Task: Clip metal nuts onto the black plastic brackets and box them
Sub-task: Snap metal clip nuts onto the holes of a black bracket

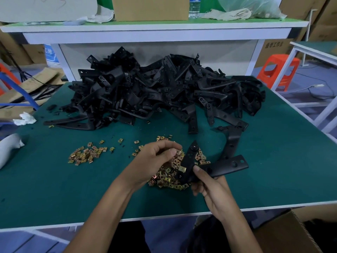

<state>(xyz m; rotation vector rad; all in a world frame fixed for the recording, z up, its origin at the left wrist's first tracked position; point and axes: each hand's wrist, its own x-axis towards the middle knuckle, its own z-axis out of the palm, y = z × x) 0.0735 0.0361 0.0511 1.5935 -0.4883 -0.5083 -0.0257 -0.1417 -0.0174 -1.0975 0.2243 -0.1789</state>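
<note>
My bench [73, 189] fills most of the view, and across its far half lies the pile [155, 92] of black brackets waiting their turn. At the lower right, below the bench edge, an open box [284, 234] is cut off by the frame, so I cannot see whether anything is in it. The bracket [217, 168] I am working on is up off the bench, over the near heap of nuts [165, 177]. My right hand [211, 189] is clamped around its bend from below, with one arm of it pointing away from me and the other out to the right. One clipped nut [182, 169] already sits on the edge of the nearer arm. My left hand [155, 161] hovers over the heap with fingers curled and thumb against fingertips, pinching what looks like a nut [177, 152], though it is small and half covered. So I judge I am mid-bracket, with one clip on and another being fetched. Next I need to turn that nut so its mouth faces the bracket's edge, line it up with a hole and press it home. A second heap [85, 154] lies off to the left.
</note>
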